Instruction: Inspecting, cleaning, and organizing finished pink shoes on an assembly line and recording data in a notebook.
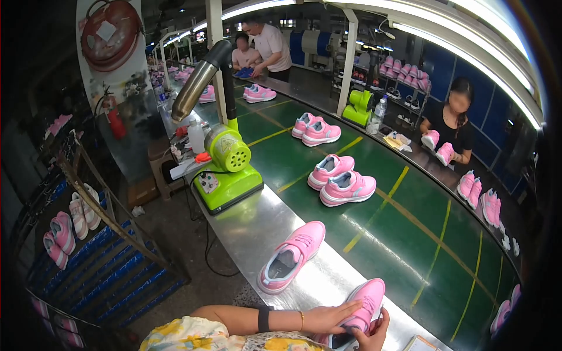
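A pink sneaker [370,292] with a white sole is between my two hands at the near edge of the metal ledge, its toe pointing away from me. My left hand [328,319] reaches across from the left, fingers laid over the shoe's strap and upper. On the shoe's right side, near the opening, my right hand [373,336] grips it with bent fingers. The heel is partly hidden by my hands. Just beyond my left hand, a second pink sneaker [295,257] rests on the ledge, its grey-lined opening toward me.
A green conveyor belt [398,234] with yellow lines carries pairs of pink sneakers [345,186]. A green hot-air blower [228,169] stands on the metal ledge [240,228]. Across the belt, a person [456,117] holds pink shoes. A shoe rack [105,222] stands left.
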The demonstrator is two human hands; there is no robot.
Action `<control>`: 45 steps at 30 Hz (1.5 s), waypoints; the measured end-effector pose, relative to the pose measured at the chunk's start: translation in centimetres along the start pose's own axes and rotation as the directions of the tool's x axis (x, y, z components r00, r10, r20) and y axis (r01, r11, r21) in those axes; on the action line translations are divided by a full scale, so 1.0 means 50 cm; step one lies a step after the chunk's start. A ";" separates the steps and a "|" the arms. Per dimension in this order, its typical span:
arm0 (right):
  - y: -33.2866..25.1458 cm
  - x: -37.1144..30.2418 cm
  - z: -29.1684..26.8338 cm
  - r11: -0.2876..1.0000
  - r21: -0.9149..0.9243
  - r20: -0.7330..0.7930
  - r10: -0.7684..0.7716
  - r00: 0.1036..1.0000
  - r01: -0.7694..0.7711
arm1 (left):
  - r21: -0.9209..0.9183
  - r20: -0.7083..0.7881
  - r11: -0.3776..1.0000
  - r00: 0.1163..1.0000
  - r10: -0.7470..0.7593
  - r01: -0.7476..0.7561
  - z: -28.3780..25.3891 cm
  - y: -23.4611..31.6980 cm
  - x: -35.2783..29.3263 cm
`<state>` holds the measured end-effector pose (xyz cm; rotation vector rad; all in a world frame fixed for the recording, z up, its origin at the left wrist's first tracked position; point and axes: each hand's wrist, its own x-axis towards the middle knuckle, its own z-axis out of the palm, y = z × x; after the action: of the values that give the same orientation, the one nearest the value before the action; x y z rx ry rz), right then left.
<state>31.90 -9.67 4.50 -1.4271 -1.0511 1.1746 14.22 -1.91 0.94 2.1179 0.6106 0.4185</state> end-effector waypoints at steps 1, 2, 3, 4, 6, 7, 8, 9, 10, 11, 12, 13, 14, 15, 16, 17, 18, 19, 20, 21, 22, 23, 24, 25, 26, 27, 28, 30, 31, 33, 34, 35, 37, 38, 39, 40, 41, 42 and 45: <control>0.002 0.001 -0.001 0.999 -0.036 -0.002 -0.002 1.000 0.002 | -0.003 0.022 1.000 0.999 -0.024 0.024 0.000 0.001 0.000; 0.004 0.001 -0.002 0.997 -0.072 -0.005 -0.004 1.000 0.004 | -0.005 0.044 0.999 0.998 -0.048 0.048 0.000 0.001 0.001; 0.006 0.002 -0.002 0.997 -0.072 -0.008 -0.002 1.000 0.002 | -0.006 0.047 0.999 0.998 -0.047 0.047 0.000 0.001 0.001; 0.007 0.001 -0.001 0.999 -0.041 -0.012 -0.019 1.000 0.018 | 0.026 -0.011 1.000 1.000 0.014 -0.014 0.001 0.001 0.001; 0.007 0.001 0.002 0.999 -0.014 -0.018 -0.036 0.999 0.035 | 0.060 -0.067 0.995 0.995 0.079 -0.075 0.001 0.001 0.000; 0.006 0.001 0.005 0.998 0.047 -0.025 -0.041 0.999 0.043 | 0.041 -0.025 0.999 0.999 0.032 -0.031 0.000 0.001 0.000; 0.004 0.000 0.007 0.993 0.107 -0.032 -0.047 0.998 0.051 | 0.023 0.017 1.000 1.000 -0.014 0.013 0.000 0.002 0.000; 0.001 0.000 0.009 0.993 0.105 -0.033 -0.049 0.998 0.053 | 0.023 0.016 1.000 1.000 -0.011 0.010 -0.001 0.002 -0.001; -0.002 0.000 0.010 0.995 0.084 -0.025 -0.059 0.998 0.061 | 0.038 -0.014 0.999 1.000 0.027 -0.027 -0.002 0.002 -0.001; -0.004 0.000 0.011 0.996 0.064 -0.016 -0.068 0.998 0.069 | 0.054 -0.044 0.997 0.997 0.066 -0.063 -0.003 0.003 -0.001; -0.007 0.000 0.012 0.995 0.063 -0.017 -0.071 0.997 0.071 | 0.055 -0.045 0.996 0.997 0.067 -0.065 -0.003 0.003 -0.001; -0.009 0.000 0.012 0.993 0.093 -0.024 -0.075 0.997 0.077 | 0.027 -0.003 0.999 1.000 0.022 -0.022 -0.003 0.002 -0.001; -0.009 0.000 0.012 0.989 0.122 -0.032 -0.077 0.997 0.080 | -0.001 0.041 1.000 0.999 -0.022 0.022 -0.002 0.001 -0.001; -0.009 0.000 0.012 0.989 0.122 -0.032 -0.077 0.997 0.080 | -0.001 0.041 1.000 0.999 -0.022 0.022 -0.001 0.000 -0.001; -0.008 0.000 0.011 0.998 0.053 -0.023 -0.040 0.999 0.041 | 0.028 0.001 0.999 1.000 0.021 -0.021 0.000 -0.001 0.000; -0.007 0.000 0.009 1.000 -0.018 -0.016 -0.002 1.000 0.001 | 0.060 -0.038 0.996 0.997 0.066 -0.063 0.002 -0.002 0.000; -0.005 0.001 0.008 1.000 -0.017 -0.016 0.000 1.000 0.000 | 0.059 -0.037 0.996 0.997 0.065 -0.063 0.003 -0.004 0.001; -0.002 0.001 0.007 0.999 0.027 -0.027 -0.035 0.999 0.036 | 0.077 -0.050 0.994 0.995 0.082 -0.078 0.004 -0.005 0.001; 0.001 0.001 0.006 0.995 0.071 -0.038 -0.070 0.997 0.073 | 0.095 -0.062 0.991 0.993 0.100 -0.094 0.005 -0.006 0.001; 0.002 0.002 0.004 0.995 0.072 -0.038 -0.070 0.997 0.073 | 0.096 -0.063 0.991 0.993 0.099 -0.093 0.005 -0.007 0.001; 0.004 0.002 0.003 1.000 0.020 -0.024 -0.016 1.000 0.017 | 0.068 -0.033 0.996 0.998 0.060 -0.058 0.005 -0.006 0.002; 0.005 0.002 0.002 0.999 -0.032 -0.014 0.040 0.999 -0.041 | 0.039 -0.002 0.999 1.000 0.022 -0.022 0.005 -0.006 0.001; 0.004 0.002 0.001 0.998 -0.033 -0.015 0.044 0.999 -0.045 | 0.035 0.000 0.999 1.000 0.021 -0.021 0.005 -0.005 0.001; 0.004 0.003 0.002 1.000 0.001 -0.012 -0.001 1.000 0.001 | 0.051 -0.013 0.998 0.999 0.030 -0.030 0.005 -0.005 0.002; 0.003 0.003 0.003 0.998 0.036 -0.011 -0.048 0.999 0.049 | 0.069 -0.026 0.997 0.999 0.040 -0.039 0.005 -0.005 0.002; 0.001 0.003 0.003 0.998 0.038 -0.014 -0.047 0.999 0.047 | 0.069 -0.022 0.997 0.999 0.041 -0.039 0.005 -0.005 0.002; -0.001 0.003 0.005 0.998 0.059 -0.013 -0.015 1.000 0.016 | 0.046 -0.005 0.999 1.000 0.020 -0.020 0.005 -0.006 0.002; -0.005 0.002 0.006 0.997 0.082 -0.010 0.018 1.000 -0.017 | 0.024 0.013 1.000 1.000 -0.003 0.002 0.008 -0.010 0.002; -0.007 0.001 0.006 0.996 0.082 -0.006 0.027 1.000 -0.026 | 0.049 -0.022 0.998 0.999 0.036 -0.035 0.009 -0.011 0.003; -0.009 0.000 0.006 0.996 0.081 -0.002 0.035 0.999 -0.035 | 0.075 -0.056 0.995 0.996 0.077 -0.072 0.011 -0.015 0.003; -0.009 0.000 0.005 0.996 0.077 -0.001 0.051 0.999 -0.051 | 0.087 -0.057 0.993 0.995 0.083 -0.078 0.012 -0.016 0.003; -0.007 0.001 0.005 0.995 0.073 0.000 0.067 0.998 -0.067 | 0.099 -0.060 0.992 0.994 0.090 -0.084 0.011 -0.017 0.002; -0.002 0.003 0.005 0.996 0.080 0.008 0.049 0.999 -0.050 | 0.074 -0.032 0.996 0.998 0.058 -0.056 0.009 -0.016 0.002; 0.002 0.004 0.004 0.995 0.088 0.014 0.034 0.999 -0.035 | 0.048 0.000 0.999 1.000 0.026 -0.026 0.008 -0.014 0.002; 0.006 0.005 0.003 0.995 0.088 0.014 0.034 0.999 -0.035 | 0.048 -0.001 0.999 1.000 0.026 -0.026 0.005 -0.012 0.002; 0.010 0.007 0.002 0.996 0.093 0.018 0.011 1.000 -0.013 | 0.059 -0.025 0.997 0.999 0.048 -0.046 0.002 -0.009 0.001; 0.014 0.008 0.000 0.995 0.098 0.019 -0.008 1.000 0.006 | 0.068 -0.047 0.996 0.997 0.069 -0.065 0.000 -0.006 0.000; 0.017 0.008 -0.002 0.995 0.100 0.016 0.000 1.000 -0.002 | 0.062 -0.041 0.996 0.997 0.065 -0.063 -0.002 -0.004 -0.001; 0.019 0.011 -0.022 0.991 0.088 -0.012 -0.105 0.994 0.106 | -0.013 0.029 1.000 0.999 -0.022 0.022 -0.010 0.001 -0.003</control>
<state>33.10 -9.46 3.53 -1.2911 -1.0441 1.1250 13.88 -1.69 1.23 2.0988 0.6121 0.3783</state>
